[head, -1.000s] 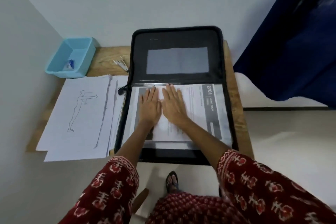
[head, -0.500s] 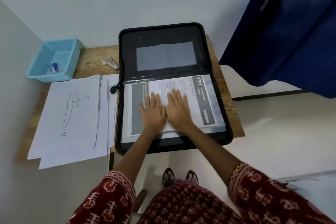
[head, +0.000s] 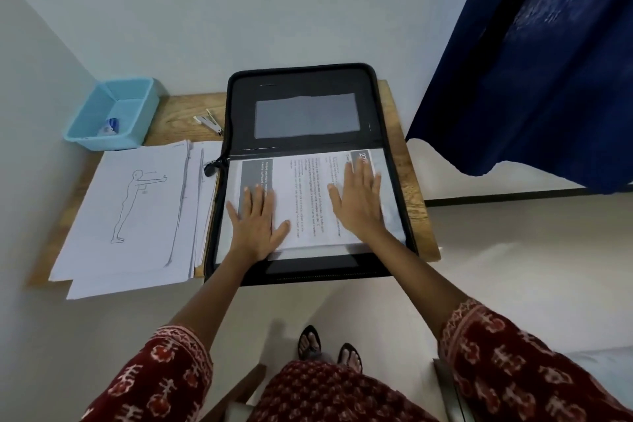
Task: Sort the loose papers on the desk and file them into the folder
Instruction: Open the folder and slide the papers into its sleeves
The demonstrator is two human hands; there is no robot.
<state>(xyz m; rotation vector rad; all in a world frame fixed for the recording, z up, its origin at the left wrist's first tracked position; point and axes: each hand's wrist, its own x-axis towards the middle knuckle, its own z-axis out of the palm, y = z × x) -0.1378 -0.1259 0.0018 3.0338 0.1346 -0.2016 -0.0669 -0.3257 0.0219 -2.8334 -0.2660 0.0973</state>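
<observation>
One black zip folder [head: 301, 86] lies open at the centre of the frame on the wooden table [head: 178, 113], its long axis running from the near edge toward the wall. A printed sheet [head: 305, 195] lies in its near half, text turned sideways; only "27" reads in a grey corner band. The left hand [head: 257, 226] and right hand [head: 358, 205] press flat on it, fingers spread, gripping nothing. One stack of loose papers [head: 137, 212] lies left of the folder, topped by a line-drawn standing figure.
</observation>
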